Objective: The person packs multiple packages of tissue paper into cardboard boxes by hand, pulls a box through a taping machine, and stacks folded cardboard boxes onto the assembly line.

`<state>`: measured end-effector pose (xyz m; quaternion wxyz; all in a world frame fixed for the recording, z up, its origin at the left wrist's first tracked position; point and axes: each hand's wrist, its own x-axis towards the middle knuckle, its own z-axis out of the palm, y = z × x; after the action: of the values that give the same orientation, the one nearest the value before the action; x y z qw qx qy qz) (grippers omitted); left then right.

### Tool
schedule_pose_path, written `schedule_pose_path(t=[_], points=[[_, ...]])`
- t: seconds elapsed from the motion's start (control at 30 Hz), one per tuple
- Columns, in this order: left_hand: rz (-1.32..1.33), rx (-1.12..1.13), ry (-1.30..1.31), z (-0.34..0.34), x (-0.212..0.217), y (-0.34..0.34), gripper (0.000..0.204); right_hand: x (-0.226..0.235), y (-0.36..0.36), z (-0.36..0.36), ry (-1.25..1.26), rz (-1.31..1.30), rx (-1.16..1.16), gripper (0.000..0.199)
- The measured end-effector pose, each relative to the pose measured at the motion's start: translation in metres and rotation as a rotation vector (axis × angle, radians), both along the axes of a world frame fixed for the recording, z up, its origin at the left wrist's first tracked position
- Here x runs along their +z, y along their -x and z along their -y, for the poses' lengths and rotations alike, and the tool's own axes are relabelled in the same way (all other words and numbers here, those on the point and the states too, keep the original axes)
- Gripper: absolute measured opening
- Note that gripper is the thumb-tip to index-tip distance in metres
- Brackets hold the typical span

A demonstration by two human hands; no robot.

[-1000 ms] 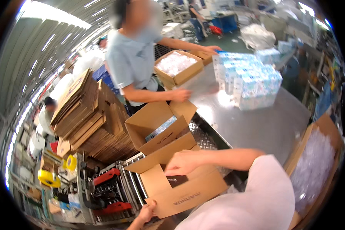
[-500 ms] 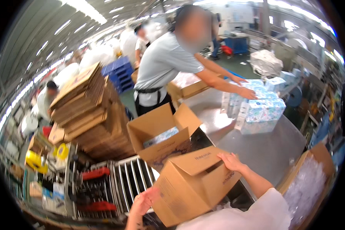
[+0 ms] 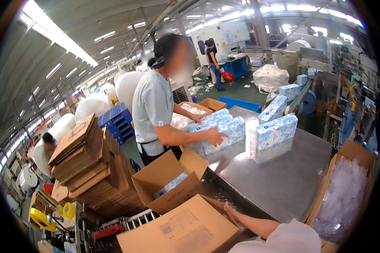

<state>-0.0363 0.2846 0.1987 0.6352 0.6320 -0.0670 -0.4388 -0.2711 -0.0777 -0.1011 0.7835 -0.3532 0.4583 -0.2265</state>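
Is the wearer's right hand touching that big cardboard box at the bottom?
Touching. The head view shows the right hand laid against the upper right edge of the closed cardboard box, with no gap between them.

Own right arm (image 3: 257,223) bare from the wrist up to a short white sleeve (image 3: 289,238), plain fabric; hand mostly hidden, left arm not seen.

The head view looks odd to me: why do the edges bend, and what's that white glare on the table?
Head view: a fisheye lens bows straight lines near the black rim, like the roof beams; ceiling strip lights bounce off the steel table as a bright patch by the blue-and-white packs; the right hand on the cardboard box stays fairly sharp.
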Motion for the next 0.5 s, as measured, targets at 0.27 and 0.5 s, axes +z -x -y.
schedule_pose_path(t=[0.27,0.5], points=[[0.901,-0.955,-0.202,0.022,-0.049,0.076,0.041,0.041,-0.022,-0.001,0.610,-0.446,0.583,0.064],[1.377,-0.722,0.174,0.078,-0.109,0.075,0.045,0.161,-0.032,-0.069,1.276,-0.676,0.739,0.062]])
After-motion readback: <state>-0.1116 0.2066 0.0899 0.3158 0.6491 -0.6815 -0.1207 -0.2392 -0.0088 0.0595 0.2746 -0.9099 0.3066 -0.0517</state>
